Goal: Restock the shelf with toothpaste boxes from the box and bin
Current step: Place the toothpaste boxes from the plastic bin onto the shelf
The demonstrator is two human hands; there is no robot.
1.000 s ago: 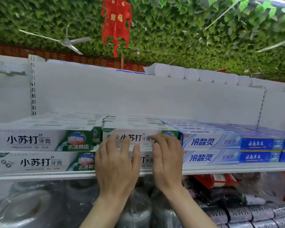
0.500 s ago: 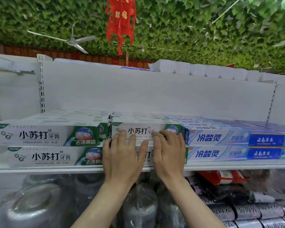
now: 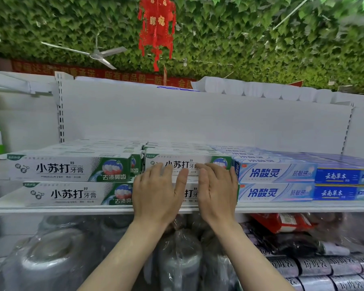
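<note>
Flat-palmed grip unchanged: both hands (image 3: 185,196) press toothpaste boxes (image 3: 187,164).

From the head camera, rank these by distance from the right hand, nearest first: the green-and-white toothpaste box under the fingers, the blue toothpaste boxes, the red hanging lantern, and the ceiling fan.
1. Green-and-white toothpaste box: touched by the right hand.
2. Blue toothpaste boxes: just right of it, same shelf.
3. Red hanging lantern and white ceiling fan: both overhead, too close to call.
</note>
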